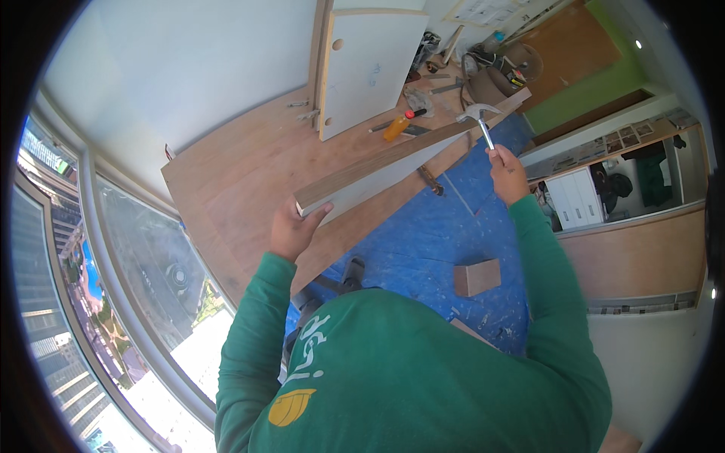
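My left hand grips the near end of a long board with a brown wooden edge and a white face. The board stands on edge along the right side of a plywood work table, slanting away to the far right. A claw hammer with a metal head and shaft is in my right hand. The fingers close round its handle, and its head is raised beside the far part of the board. Whether the hammer touches the board I cannot tell.
A white panel leans upright behind the table. An orange bottle with a red cap lies past the board, near cluttered tools. Blue sheeting covers the floor, with a wooden block on it. Windows line the left.
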Motion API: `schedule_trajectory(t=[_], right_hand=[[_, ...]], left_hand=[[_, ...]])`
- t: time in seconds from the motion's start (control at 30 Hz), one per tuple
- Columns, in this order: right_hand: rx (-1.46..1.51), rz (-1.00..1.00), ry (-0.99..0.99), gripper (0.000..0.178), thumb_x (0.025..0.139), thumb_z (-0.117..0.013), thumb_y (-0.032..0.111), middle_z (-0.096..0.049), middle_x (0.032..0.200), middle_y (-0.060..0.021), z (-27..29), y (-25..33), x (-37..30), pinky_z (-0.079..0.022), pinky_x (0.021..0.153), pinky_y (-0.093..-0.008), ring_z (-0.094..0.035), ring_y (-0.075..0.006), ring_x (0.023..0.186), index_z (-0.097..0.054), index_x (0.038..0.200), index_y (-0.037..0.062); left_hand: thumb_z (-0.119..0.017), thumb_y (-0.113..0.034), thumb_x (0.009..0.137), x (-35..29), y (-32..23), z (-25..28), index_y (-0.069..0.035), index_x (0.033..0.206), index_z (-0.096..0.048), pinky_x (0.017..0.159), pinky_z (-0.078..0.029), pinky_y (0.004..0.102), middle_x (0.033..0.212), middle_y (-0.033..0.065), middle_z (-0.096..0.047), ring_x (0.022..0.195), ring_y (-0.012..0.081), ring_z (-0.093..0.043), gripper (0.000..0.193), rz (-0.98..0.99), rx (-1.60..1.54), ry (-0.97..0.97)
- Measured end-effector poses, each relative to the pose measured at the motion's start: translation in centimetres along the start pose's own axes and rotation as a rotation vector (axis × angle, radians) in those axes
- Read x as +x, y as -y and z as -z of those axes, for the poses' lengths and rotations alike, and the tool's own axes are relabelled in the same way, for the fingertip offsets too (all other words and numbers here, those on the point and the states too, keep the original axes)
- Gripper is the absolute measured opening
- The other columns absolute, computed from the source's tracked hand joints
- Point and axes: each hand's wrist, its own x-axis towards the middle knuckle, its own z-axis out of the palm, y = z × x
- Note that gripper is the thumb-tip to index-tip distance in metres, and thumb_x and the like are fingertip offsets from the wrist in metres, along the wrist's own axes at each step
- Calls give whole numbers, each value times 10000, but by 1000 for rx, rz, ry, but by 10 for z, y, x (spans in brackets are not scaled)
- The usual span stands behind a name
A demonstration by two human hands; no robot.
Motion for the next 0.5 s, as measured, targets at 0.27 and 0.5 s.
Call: schedule_trajectory(t=[0.27,0.5], right_hand=[[17,89,142,305,1116,-536,292,-640,827,-201,-18,63,-67,-509,717,-433,-643,-371,754,-637,1289,63],[31,109,189,273,1120,-533,283,-633,787,-183,-19,88,-83,-487,657,-418,-617,-319,674,-638,1210,47]], left_hand=[[-856,-378,897,2,2,-1,35,1146,-694,836,-568,398,1014,200,-780,927,290,-756,509,-1,-36,4],[-842,-263,938,0,-16,4,17,1228,-701,902,-564,362,1098,127,-790,998,197,-724,428,40,-7,52]])
